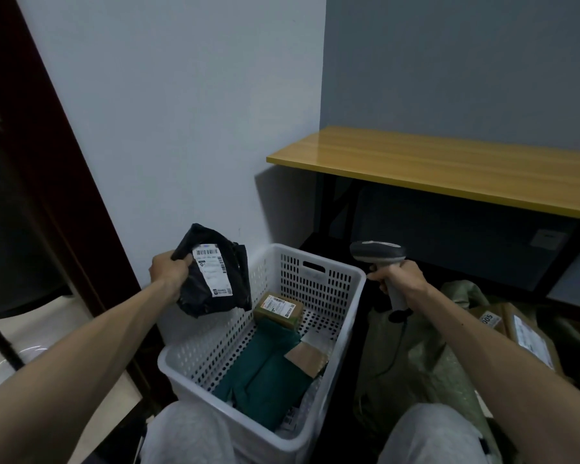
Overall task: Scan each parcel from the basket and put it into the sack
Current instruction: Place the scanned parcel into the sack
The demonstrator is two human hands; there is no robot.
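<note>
Left grip (168, 272) clenches the upper corner of a black parcel (215, 272), label toward the camera, held over the far-left wall of the white basket (322, 279). Right grip (399, 279) is wrapped round the scanner (379, 254) handle, well apart from that parcel. The basket contains a green parcel (265, 373) and a small brown box (278, 309). The sack (416, 363) lies right of the basket, with labelled cartons (529, 333) among its folds.

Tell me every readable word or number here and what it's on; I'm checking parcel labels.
"005": white label on a cardboard box in the green sack.
Label on the black mailer bag: barcode visible, print too blurred to read.
Label on the small brown box in the white basket: too small to read.
Label on the larger cardboard box in the sack: blurred.
</note>
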